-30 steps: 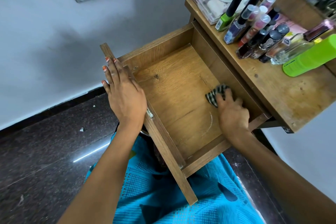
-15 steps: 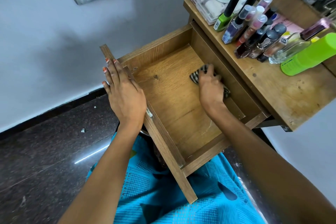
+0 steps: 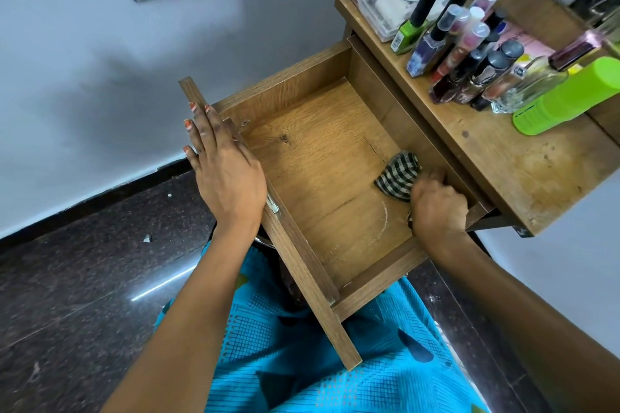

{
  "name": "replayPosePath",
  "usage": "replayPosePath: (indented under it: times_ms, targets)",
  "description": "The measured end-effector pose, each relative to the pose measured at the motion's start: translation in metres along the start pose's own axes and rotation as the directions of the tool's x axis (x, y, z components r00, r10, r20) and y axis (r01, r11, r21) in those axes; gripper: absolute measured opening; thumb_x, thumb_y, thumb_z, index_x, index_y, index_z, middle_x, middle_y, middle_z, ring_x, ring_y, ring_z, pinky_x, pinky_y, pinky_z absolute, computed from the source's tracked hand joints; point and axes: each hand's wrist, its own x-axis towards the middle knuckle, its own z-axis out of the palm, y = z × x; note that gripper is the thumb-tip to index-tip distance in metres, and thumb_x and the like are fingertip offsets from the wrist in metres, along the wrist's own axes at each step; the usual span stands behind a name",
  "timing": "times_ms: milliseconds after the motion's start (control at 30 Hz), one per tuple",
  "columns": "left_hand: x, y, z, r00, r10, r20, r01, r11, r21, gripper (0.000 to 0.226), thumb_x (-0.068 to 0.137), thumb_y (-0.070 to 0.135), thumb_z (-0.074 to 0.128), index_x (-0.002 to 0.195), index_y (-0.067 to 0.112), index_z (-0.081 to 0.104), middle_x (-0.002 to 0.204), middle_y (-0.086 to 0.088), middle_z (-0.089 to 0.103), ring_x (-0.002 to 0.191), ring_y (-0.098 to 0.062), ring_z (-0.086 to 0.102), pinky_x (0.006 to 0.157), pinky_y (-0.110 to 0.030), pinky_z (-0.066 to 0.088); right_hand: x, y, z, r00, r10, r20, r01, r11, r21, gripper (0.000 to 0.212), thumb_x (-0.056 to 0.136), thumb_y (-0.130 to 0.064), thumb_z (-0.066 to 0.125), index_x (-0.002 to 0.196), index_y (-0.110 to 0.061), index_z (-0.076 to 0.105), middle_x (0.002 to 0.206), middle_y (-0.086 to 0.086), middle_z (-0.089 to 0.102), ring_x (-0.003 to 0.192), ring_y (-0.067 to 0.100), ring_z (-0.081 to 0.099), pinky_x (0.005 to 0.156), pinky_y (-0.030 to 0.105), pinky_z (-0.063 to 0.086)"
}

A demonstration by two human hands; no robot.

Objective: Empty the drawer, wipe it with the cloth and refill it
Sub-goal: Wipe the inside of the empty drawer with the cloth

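Wiping is the step in hand. The right hand [image 3: 437, 208] grasps the checked cloth [image 3: 397, 174] on the floor of the drawer [image 3: 318, 151], against the wall nearest the table [image 3: 523, 171]. The left hand [image 3: 224, 174] lies flat, fingers released, on the drawer's front. Next, probably: sweep the remaining corners, then return the nail-polish bottles [image 3: 469, 54].

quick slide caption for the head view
Right hand holds a checked cloth on the floor of the emptied drawer; left hand rests flat on its front edge.
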Motion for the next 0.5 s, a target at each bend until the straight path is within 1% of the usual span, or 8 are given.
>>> replayPosePath:
  times_ms: [33,100,200,267,333,400,467,500]
  targets:
    - [0.0,0.0,0.0,1.0,0.0,0.001,0.0,1.0,-0.001,0.051,0.097,0.01,0.026,0.146,0.006,0.011,0.156,-0.008,0.004,0.144,-0.024,0.002,0.117,-0.038,0.005,-0.001,0.001,-0.001,1.0,-0.023,0.014,0.024,0.999,-0.044,0.046,0.093,-0.004,0.042,0.137,-0.001,0.026,0.123,0.011,0.051,0.09,0.016,0.065,0.057,0.023,0.043]
    - [0.0,0.001,0.0,1.0,-0.002,-0.001,0.002,1.0,-0.006,0.051,0.097,0.01,0.026,0.146,0.007,0.011,0.156,-0.008,0.004,0.144,-0.024,0.001,0.118,-0.039,0.005,-0.001,0.003,-0.005,0.998,-0.047,0.042,0.051,0.994,-0.093,0.039,0.096,-0.009,0.042,0.134,-0.004,0.033,0.118,0.006,0.056,0.096,0.016,0.063,0.061,0.023,0.042]
    - [0.001,0.001,0.0,1.0,-0.007,-0.007,0.007,1.0,-0.014,0.051,0.097,0.01,0.025,0.146,0.007,0.011,0.156,-0.008,0.004,0.144,-0.024,0.001,0.118,-0.039,0.005,0.002,0.005,-0.01,0.992,-0.071,0.103,0.074,0.997,-0.031,0.039,0.098,-0.019,0.041,0.133,-0.003,0.033,0.124,0.012,0.05,0.108,0.022,0.056,0.075,0.027,0.048]
    - [0.001,0.001,0.0,1.0,-0.005,-0.01,0.004,1.0,-0.018,0.051,0.098,0.01,0.025,0.146,0.007,0.011,0.156,-0.008,0.004,0.144,-0.024,0.001,0.117,-0.038,0.004,0.004,0.008,-0.014,0.99,-0.061,0.123,0.058,0.998,0.031,0.043,0.097,-0.017,0.043,0.134,0.001,0.028,0.125,0.016,0.047,0.111,0.026,0.054,0.082,0.03,0.05]
    - [0.001,0.001,0.0,1.0,-0.003,-0.008,0.002,1.0,-0.021,0.051,0.097,0.01,0.025,0.146,0.007,0.011,0.156,-0.009,0.004,0.144,-0.025,0.001,0.117,-0.038,0.004,0.005,0.008,-0.015,0.993,-0.044,0.107,0.033,0.994,0.105,0.036,0.097,-0.01,0.041,0.129,0.003,0.032,0.122,0.019,0.048,0.109,0.028,0.054,0.082,0.03,0.05]
    - [0.001,0.001,0.0,1.0,-0.007,-0.01,0.006,0.999,-0.034,0.051,0.097,0.008,0.025,0.146,0.006,0.011,0.156,-0.009,0.004,0.144,-0.026,0.001,0.118,-0.038,0.004,0.0,0.005,-0.018,0.995,-0.025,0.1,0.004,0.978,0.209,0.027,0.094,-0.003,0.042,0.121,0.001,0.041,0.114,0.018,0.052,0.099,0.026,0.058,0.078,0.028,0.051]
    - [0.0,0.001,0.0,1.0,-0.009,-0.01,0.008,0.999,-0.04,0.052,0.096,0.007,0.025,0.146,0.006,0.011,0.156,-0.009,0.003,0.144,-0.026,0.001,0.118,-0.039,0.004,-0.011,-0.004,-0.019,0.996,-0.047,0.082,0.021,0.956,0.294,0.024,0.091,0.003,0.044,0.115,-0.002,0.047,0.109,0.015,0.055,0.088,0.022,0.058,0.077,0.027,0.053]
    - [0.0,0.001,0.0,1.0,-0.011,-0.012,0.01,0.999,-0.042,0.052,0.097,0.007,0.025,0.146,0.006,0.01,0.156,-0.009,0.003,0.144,-0.026,0.001,0.118,-0.038,0.004,-0.018,-0.012,-0.02,0.994,-0.082,0.073,0.055,0.946,0.318,0.025,0.091,0.003,0.044,0.114,-0.004,0.048,0.11,0.013,0.055,0.087,0.021,0.057,0.078,0.026,0.053]
